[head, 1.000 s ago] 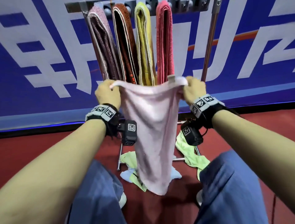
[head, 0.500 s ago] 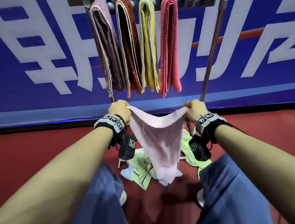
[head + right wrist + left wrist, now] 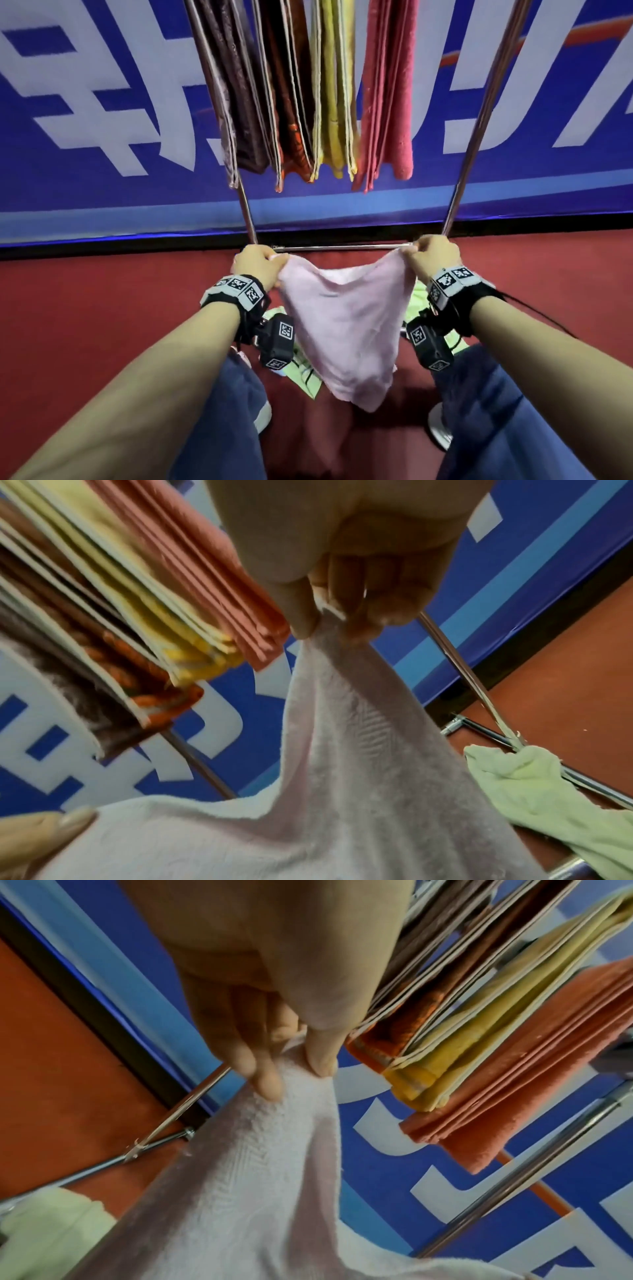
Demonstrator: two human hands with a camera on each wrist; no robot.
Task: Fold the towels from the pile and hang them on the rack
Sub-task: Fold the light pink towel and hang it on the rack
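Pink terry cloth is hanging between the two hands in the head view: the pale pink towel (image 3: 342,329) is sagging from one top corner pinched in the left hand (image 3: 257,262) and the other pinched in the right hand (image 3: 435,255). Beyond the knuckles the silver metal rack (image 3: 479,113) is carrying four folded towels side by side, brown (image 3: 239,102), rust-orange (image 3: 291,102), yellow (image 3: 334,96) and coral red (image 3: 387,96). Below the hands, light green towels (image 3: 301,373) are lying on the red floor (image 3: 102,308).

Left wrist view: the thumb and fingertips (image 3: 270,1088) are clamping a bunched corner of the pink cloth.

Right wrist view: the fingers (image 3: 377,615) are squeezing the opposite corner, with a green towel lying low to the outer side of this hand.

Judging by the open, drooping cloth, the folding step is only beginning; next the two hands need bringing together, corner to corner, before lifting the towel to the free bar beside the red one.
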